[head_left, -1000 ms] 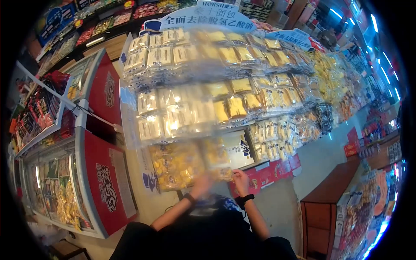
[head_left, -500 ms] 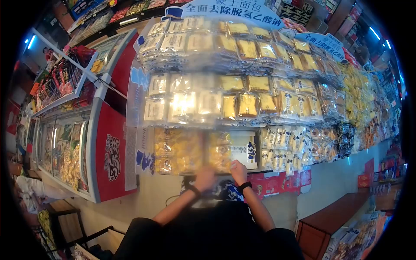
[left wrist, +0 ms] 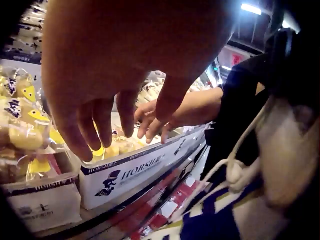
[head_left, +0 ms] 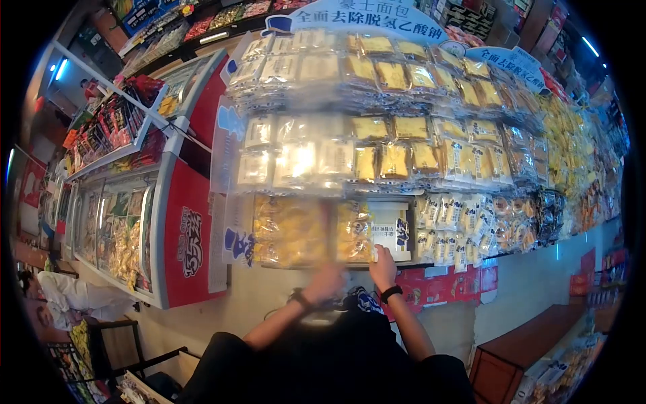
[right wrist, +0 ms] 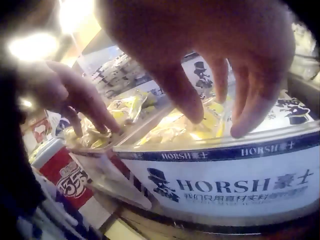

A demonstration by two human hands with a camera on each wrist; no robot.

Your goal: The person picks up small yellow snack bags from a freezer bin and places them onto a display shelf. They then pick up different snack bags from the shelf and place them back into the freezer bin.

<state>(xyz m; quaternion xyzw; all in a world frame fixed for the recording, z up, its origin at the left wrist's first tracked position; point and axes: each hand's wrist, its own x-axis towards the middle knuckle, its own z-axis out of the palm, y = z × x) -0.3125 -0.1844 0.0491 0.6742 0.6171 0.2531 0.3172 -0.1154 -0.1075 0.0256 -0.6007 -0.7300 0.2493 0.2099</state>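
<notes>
My left hand (left wrist: 135, 45) hangs palm down with its fingers spread loosely and pointing downward, nothing held between them. In the head view this hand blurs at the front edge of the lowest display row. Over a white box (right wrist: 225, 185) printed HORSH hovers my right hand (right wrist: 210, 45), its thumb and fingers apart and bent down to the yellow wrapped packets (right wrist: 175, 127) inside. More packets in clear wrap with yellow labels (left wrist: 25, 127) fill the neighbouring bin to the left. A white printed card (head_left: 390, 229) lies in the compartment beyond my right hand.
Tiers of wrapped bread slices (head_left: 393, 158) rise behind the lowest row. Small white packets (head_left: 454, 215) lie to the right. A red-sided freezer (head_left: 192, 246) stands at the left, a brown wooden cabinet (head_left: 518, 343) at the lower right. Red cartons (head_left: 444, 286) sit below the display.
The head view has turned, so the display now appears more level. Both hands have stayed near the front edge of the lowest row, with the right hand now beside the white card's compartment.
</notes>
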